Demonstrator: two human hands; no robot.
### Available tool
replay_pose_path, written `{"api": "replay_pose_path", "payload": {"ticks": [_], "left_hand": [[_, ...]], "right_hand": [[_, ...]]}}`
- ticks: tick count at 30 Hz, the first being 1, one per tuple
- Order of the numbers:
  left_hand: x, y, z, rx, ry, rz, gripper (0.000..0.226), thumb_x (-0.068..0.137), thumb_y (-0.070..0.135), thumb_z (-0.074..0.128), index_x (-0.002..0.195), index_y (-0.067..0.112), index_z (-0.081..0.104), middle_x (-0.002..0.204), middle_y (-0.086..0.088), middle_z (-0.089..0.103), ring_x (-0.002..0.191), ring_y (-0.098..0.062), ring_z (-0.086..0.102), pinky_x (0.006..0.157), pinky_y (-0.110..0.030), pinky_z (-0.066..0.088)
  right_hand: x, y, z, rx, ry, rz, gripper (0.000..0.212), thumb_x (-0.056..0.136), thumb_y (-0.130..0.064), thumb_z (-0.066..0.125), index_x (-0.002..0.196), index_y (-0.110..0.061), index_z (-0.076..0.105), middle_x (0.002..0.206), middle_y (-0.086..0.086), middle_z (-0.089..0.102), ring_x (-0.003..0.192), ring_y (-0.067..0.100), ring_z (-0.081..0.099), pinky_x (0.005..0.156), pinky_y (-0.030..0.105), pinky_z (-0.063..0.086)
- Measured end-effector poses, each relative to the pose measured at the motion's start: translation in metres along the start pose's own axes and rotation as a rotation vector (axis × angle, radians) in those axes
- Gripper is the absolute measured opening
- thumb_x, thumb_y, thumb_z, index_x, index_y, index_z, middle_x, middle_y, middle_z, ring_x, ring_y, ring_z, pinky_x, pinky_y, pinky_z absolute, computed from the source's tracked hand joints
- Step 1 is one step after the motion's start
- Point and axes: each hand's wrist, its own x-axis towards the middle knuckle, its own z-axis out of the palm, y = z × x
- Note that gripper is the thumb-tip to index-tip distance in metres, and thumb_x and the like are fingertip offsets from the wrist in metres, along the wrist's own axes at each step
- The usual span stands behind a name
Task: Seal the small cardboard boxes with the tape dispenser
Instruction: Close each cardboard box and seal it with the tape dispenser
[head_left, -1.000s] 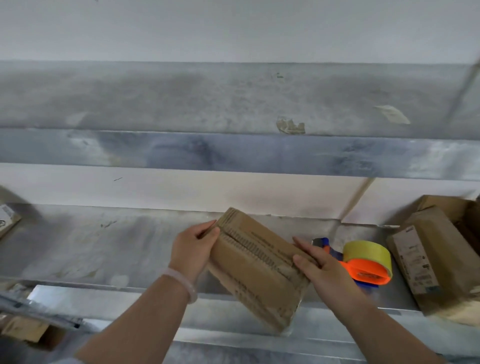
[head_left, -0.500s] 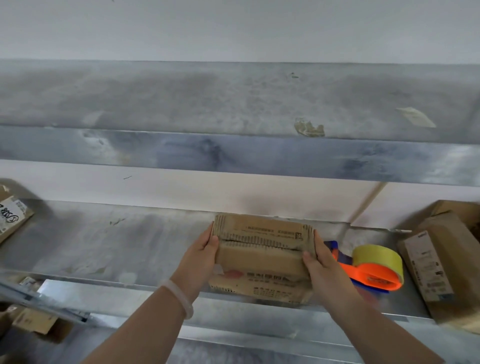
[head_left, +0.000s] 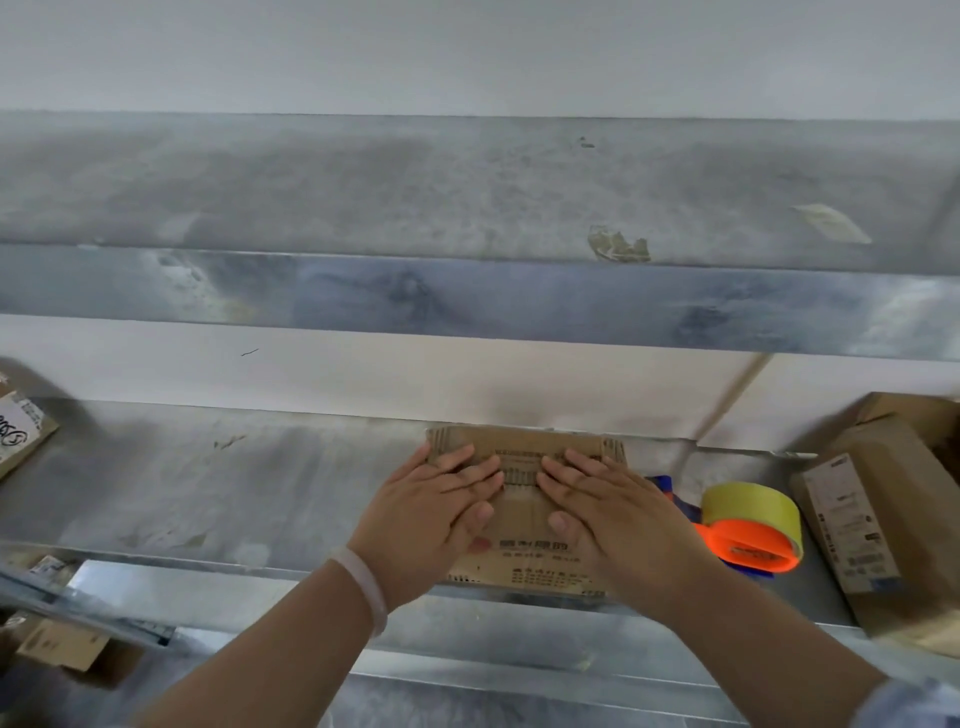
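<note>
One box (head_left: 522, 519) now lies flat on the worktop (head_left: 234, 493), its near edge at the front lip. A second ago it was tilted in the air between the hands, and half a second ago it was held level by its two ends. Both palms have since moved from the ends onto the top face.

The left grip (head_left: 431, 514) and the right grip (head_left: 618, 519) are spread, with fingers straight. They press down side by side, fingertips almost meeting over the flap seam. Neither pinches or curls round anything. A pale bracelet (head_left: 363, 587) sits on the left wrist.

As I read it, the flaps are being held closed and the box is settled for taping. I can see no tape on the strip of seam showing between the fingers, so the seal itself looks not yet begun.

Just beside the right wrist, the tape dispenser (head_left: 748, 530) rests untouched on the worktop, orange frame with a yellow roll. The likely next move is for the right grip to lift off and take it. The left would stay down so the flaps do not spring up.

Further right, a larger box (head_left: 872, 530) leans at an angle. Another carton (head_left: 21, 436) shows at the far left edge.
</note>
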Motion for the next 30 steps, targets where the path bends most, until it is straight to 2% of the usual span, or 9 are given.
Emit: {"api": "replay_pose_path", "payload": {"ticks": [3, 6, 9, 13, 15, 19, 21, 28, 30], "left_hand": [[0.006, 0.000, -0.007, -0.212, 0.079, -0.183, 0.066, 0.092, 0.066, 0.018, 0.136, 0.031, 0.053, 0.141, 0.023, 0.046, 0.134, 0.008, 0.029, 0.119, -0.033, 0.021], [0.015, 0.003, -0.009, -0.301, 0.180, -0.364, 0.060, 0.098, 0.045, 0.043, 0.152, 0.025, 0.025, 0.153, 0.018, 0.022, 0.140, 0.000, 0.017, 0.119, -0.026, 0.015], [0.025, 0.000, -0.007, -0.495, -0.009, -0.483, 0.065, 0.102, 0.028, 0.043, 0.155, 0.019, 0.006, 0.160, 0.016, -0.006, 0.147, -0.005, 0.003, 0.110, -0.012, 0.006], [0.026, -0.001, -0.006, -0.781, 0.042, -0.572, 0.062, 0.103, 0.020, 0.041, 0.154, 0.028, 0.008, 0.151, 0.013, 0.029, 0.140, -0.013, 0.032, 0.109, -0.015, 0.032], [0.024, 0.002, -0.008, -1.010, 0.066, -0.678, 0.063, 0.104, 0.020, 0.038, 0.153, 0.035, 0.001, 0.128, 0.019, 0.045, 0.111, -0.005, 0.054, 0.076, -0.006, 0.048], [0.022, -0.004, -0.004, -1.254, 0.106, -0.807, 0.053, 0.105, 0.023, 0.039, 0.153, 0.034, 0.019, 0.107, 0.012, 0.066, 0.093, -0.011, 0.066, 0.074, -0.024, 0.054], [0.022, -0.006, -0.005, -1.351, 0.122, -0.850, 0.049, 0.104, 0.022, 0.041, 0.150, 0.036, 0.028, 0.098, 0.007, 0.074, 0.091, -0.017, 0.070, 0.079, -0.034, 0.056], [0.019, 0.005, -0.009, -1.198, 0.166, -0.832, 0.034, 0.103, 0.030, 0.042, 0.135, 0.041, 0.041, 0.101, 0.018, 0.063, 0.093, -0.003, 0.061, 0.072, -0.017, 0.047], [0.014, 0.008, -0.012, -1.088, 0.235, -0.858, 0.017, 0.102, 0.031, 0.045, 0.104, 0.040, 0.059, 0.092, 0.018, 0.064, 0.090, -0.005, 0.061, 0.069, -0.017, 0.046]], "right_hand": [[0.002, 0.008, -0.006, 0.202, 0.136, 0.173, 0.066, 0.093, -0.061, 0.015, 0.147, -0.030, 0.037, 0.154, -0.017, 0.031, 0.143, 0.000, 0.022, 0.119, 0.020, 0.010], [0.005, 0.013, -0.003, 0.390, 0.118, 0.361, 0.060, 0.102, -0.042, 0.034, 0.154, -0.028, 0.008, 0.158, -0.020, 0.000, 0.147, 0.002, 0.002, 0.120, 0.027, 0.004], [0.011, 0.017, 0.003, 0.535, 0.002, 0.440, 0.065, 0.103, -0.039, 0.035, 0.153, -0.033, -0.005, 0.155, -0.026, -0.015, 0.147, 0.004, 0.003, 0.121, 0.050, 0.011], [0.012, 0.019, 0.011, 0.748, 0.082, 0.479, 0.067, 0.103, -0.029, 0.038, 0.152, -0.037, -0.007, 0.152, -0.029, -0.001, 0.147, 0.005, 0.007, 0.121, 0.039, 0.006], [0.012, 0.016, 0.010, 0.971, 0.142, 0.560, 0.068, 0.104, -0.025, 0.038, 0.153, -0.037, -0.008, 0.150, -0.022, 0.015, 0.144, 0.008, 0.016, 0.110, 0.020, 0.019], [0.013, 0.019, 0.012, 1.139, 0.132, 0.616, 0.062, 0.105, -0.016, 0.037, 0.154, -0.035, 0.004, 0.134, -0.026, 0.029, 0.118, -0.001, 0.040, 0.080, -0.002, 0.036], [0.012, 0.021, 0.013, 1.214, 0.137, 0.622, 0.061, 0.105, -0.017, 0.038, 0.152, -0.042, 0.009, 0.122, -0.036, 0.036, 0.097, -0.009, 0.047, 0.066, 0.004, 0.042], [0.011, 0.015, 0.016, 1.232, 0.244, 0.645, 0.060, 0.104, -0.025, 0.040, 0.150, -0.047, 0.010, 0.132, -0.022, 0.038, 0.114, 0.005, 0.043, 0.093, 0.021, 0.040], [0.010, 0.014, 0.016, 1.192, 0.290, 0.632, 0.059, 0.103, -0.024, 0.042, 0.152, -0.041, 0.013, 0.131, -0.021, 0.038, 0.114, 0.004, 0.041, 0.091, 0.019, 0.039]]}}
